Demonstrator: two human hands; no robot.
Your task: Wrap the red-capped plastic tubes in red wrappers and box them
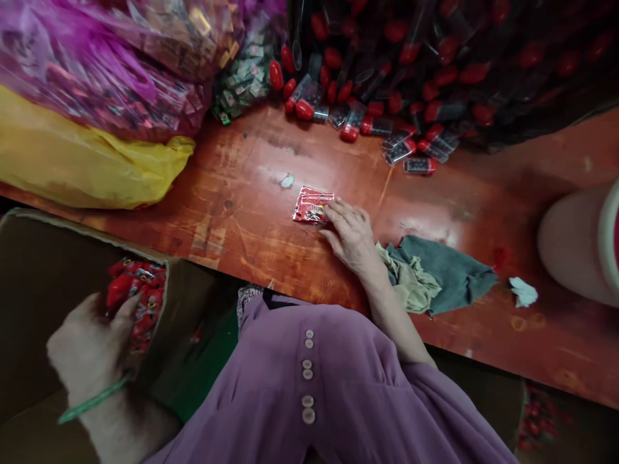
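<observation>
One red packet [312, 205] lies mid-frame on the red table [242, 193], my right hand [351, 235] flat with fingers spread touching its edge; my left hand [89, 351], lower left, clutches several red packets [140, 296] at one cardboard box [29, 290].

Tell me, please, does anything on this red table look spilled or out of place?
Yes: red-capped clear vials have spilled from the dark bag across the table. Crumpled rags lie beside the right hand, which touches a red packet.
</observation>
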